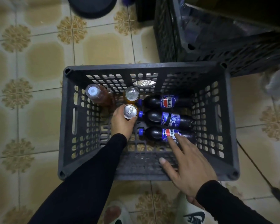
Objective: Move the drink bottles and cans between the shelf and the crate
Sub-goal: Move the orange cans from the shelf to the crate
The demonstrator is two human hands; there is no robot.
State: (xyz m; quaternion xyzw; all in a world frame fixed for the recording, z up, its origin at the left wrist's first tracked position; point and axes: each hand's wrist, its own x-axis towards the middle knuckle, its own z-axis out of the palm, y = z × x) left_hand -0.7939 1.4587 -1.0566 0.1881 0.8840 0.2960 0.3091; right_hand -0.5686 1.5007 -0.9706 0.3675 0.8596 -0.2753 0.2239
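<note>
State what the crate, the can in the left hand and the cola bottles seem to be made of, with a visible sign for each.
Crate: dull grey moulded plastic, judging by its perforated walls.
Can: probably aluminium, with a shiny silver pull-tab top.
Cola bottles: likely clear glossy plastic, with dark liquid showing through and blue caps.

The crate (pixel 66 126) is dark grey with rows of little holes. Three cola bottles (pixel 165 117) are black with blue caps and blue labels that have red and white on them. The tea bottle (pixel 99 96) is brown with a white cap. Two cans (pixel 131 102) are orange with shiny silver tops. Both sleeves (pixel 87 183) are black. The floor (pixel 39 62) is cream with tan squares and gold flower shapes.
</note>
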